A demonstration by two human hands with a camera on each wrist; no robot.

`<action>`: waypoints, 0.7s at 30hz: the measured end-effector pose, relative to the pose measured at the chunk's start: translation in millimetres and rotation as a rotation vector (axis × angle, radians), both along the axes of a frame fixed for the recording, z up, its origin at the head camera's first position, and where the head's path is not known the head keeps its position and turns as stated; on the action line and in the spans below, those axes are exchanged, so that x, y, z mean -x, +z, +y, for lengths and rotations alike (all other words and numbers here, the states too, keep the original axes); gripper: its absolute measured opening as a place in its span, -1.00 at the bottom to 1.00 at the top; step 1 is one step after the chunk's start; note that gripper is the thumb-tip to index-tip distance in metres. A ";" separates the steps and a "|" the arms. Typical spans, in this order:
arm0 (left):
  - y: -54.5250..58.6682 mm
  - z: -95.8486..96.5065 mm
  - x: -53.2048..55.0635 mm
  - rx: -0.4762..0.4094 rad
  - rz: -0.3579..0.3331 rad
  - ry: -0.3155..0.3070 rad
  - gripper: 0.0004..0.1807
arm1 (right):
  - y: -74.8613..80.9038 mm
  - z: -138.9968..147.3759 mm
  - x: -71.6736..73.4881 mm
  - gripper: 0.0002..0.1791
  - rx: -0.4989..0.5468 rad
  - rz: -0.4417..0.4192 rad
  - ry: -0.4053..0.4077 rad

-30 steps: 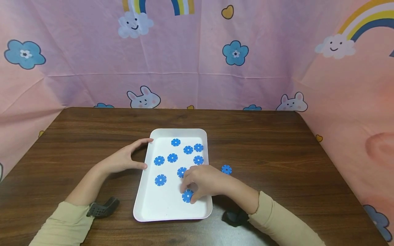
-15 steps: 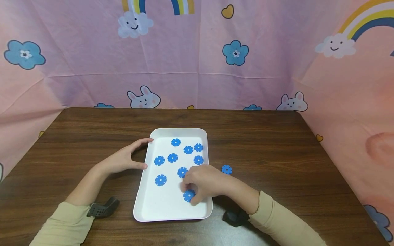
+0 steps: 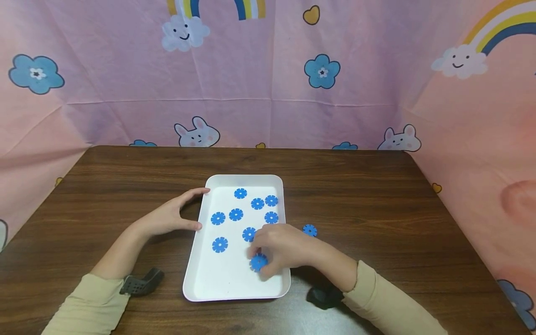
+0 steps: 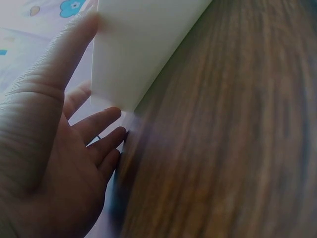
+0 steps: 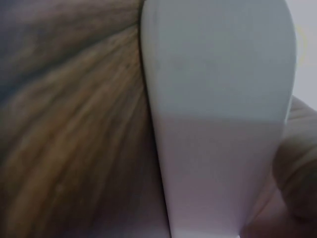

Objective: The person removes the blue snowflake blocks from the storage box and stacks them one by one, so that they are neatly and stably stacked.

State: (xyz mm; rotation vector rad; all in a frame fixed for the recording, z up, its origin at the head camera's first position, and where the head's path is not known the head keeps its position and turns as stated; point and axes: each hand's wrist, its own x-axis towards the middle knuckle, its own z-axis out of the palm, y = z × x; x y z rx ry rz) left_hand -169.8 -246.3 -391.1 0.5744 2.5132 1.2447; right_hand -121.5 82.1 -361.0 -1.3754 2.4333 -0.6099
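Note:
A white tray (image 3: 222, 281) holds several blue notched plastic interlocking discs, one of them a disc (image 3: 219, 244) lying flat at the left. My left hand (image 3: 169, 217) touches the tray's left rim with thumb and fingertips spread. In the left wrist view its relaxed fingers rest by the tray wall (image 4: 138, 44). Over the tray's right side, my right hand (image 3: 284, 246) pinches one blue interlocking disc (image 3: 258, 263) between thumb and fingers. The right wrist view has mostly the tray's outer wall (image 5: 218, 74), with part of the hand (image 5: 299, 168) at the right edge.
One more blue disc (image 3: 310, 230) lies on the brown wooden table (image 3: 368, 195), right of the tray and beyond the right forearm. A patterned pink cloth (image 3: 251, 79) hangs behind the table. Black wrist straps (image 3: 142, 282) sit at the cuffs.
My right hand now holds the disc beneath its fingers, which has shifted up and to the right and seems slightly raised. The left hand and tray stay put; the head view shifts slightly.

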 end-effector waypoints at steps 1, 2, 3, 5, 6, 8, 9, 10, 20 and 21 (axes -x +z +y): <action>0.2 0.3 0.1 0.003 0.000 0.001 -0.04 | 0.2 0.6 0.0 -0.61 0.010 -0.005 -0.001; 0.4 0.6 0.2 0.004 0.000 0.002 -0.04 | 0.5 1.3 -0.2 -0.61 0.021 -0.008 -0.002; 0.5 0.8 0.3 0.004 -0.001 0.003 -0.03 | 0.7 2.0 -0.2 -0.62 0.033 -0.012 -0.003; 0.8 1.1 0.4 0.005 -0.001 0.006 -0.03 | 1.3 3.6 0.2 -0.63 0.063 -0.010 -0.009; 1.0 1.1 0.5 0.006 -0.001 0.007 -0.03 | 1.8 4.5 0.2 -0.63 0.081 -0.006 -0.015; 1.0 1.1 0.5 0.005 -0.001 0.008 -0.02 | 3.2 6.5 0.2 -0.63 0.115 0.009 -0.026; 0.9 1.0 0.5 0.005 -0.001 0.009 -0.02 | 4.1 7.5 0.3 -0.63 0.130 0.021 -0.031; 0.7 0.9 0.5 0.007 0.000 0.009 -0.02 | 5.0 8.7 0.2 -0.63 0.146 0.036 -0.035; -2.8 -0.8 1.5 0.013 0.009 0.005 -0.03 | 17.9 24.1 0.4 -0.65 0.252 0.129 -0.088; -2.8 -0.8 1.4 0.013 0.009 0.005 -0.03 | 19.0 26.0 0.5 -0.65 0.256 0.135 -0.097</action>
